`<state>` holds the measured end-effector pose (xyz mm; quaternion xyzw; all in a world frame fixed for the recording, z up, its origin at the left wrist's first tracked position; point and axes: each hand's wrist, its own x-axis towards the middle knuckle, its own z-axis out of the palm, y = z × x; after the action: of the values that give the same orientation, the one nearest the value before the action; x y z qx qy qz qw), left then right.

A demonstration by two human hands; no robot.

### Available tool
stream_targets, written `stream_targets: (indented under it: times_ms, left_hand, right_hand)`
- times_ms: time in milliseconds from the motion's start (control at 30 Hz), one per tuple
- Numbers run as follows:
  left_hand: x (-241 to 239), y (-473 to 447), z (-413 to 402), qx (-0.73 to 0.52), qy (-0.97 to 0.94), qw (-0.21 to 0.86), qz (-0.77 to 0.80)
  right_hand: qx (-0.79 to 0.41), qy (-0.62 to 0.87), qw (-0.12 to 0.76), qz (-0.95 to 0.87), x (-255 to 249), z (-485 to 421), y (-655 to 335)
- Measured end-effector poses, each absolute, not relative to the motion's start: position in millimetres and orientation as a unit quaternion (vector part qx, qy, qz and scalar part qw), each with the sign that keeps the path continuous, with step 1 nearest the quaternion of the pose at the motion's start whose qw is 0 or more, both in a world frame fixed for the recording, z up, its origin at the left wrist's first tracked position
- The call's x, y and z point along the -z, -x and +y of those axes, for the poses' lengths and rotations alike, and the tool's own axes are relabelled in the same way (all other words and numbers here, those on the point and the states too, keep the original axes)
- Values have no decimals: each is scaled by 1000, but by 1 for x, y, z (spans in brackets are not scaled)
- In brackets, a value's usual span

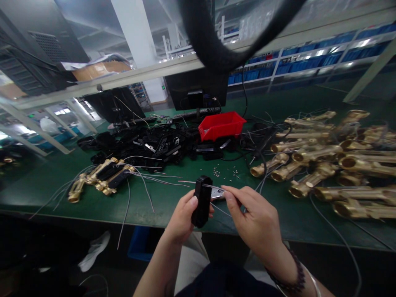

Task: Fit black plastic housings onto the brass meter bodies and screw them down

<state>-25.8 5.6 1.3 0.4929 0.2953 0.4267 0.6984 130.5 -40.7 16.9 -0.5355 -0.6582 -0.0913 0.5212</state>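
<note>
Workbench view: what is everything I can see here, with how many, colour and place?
Table: one, green, across the middle
Red bin: one, red, far side of the table
Black parts: many, black, heaped left of the red bin
Brass-coloured parts: many, golden, right pile and smaller left group
Tiny metal pieces: many, silvery, mid-table
Loose wires: several, grey, across the table
Shelf bins: many, blue, background right
Cardboard box: one, brown, upper left
Blurred loop: one, black, top centre
Crate: one, blue, below the table edge
Metal plate: one, silver, beside the housing
Housing: one, black, lower centre
Thin wire: one, grey, at the housing's upper end
Left hand: one, bare, gripping the housing
Right hand: one, bare, pinching the thin wire
</note>
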Motion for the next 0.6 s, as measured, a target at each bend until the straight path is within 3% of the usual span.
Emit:
stream_targets:
  times_ms: [600]
  left_hand:
    - [2,23,5,-414,-493,712,281]
  right_hand:
    - [23,511,566,-647,-25,-45,-130]
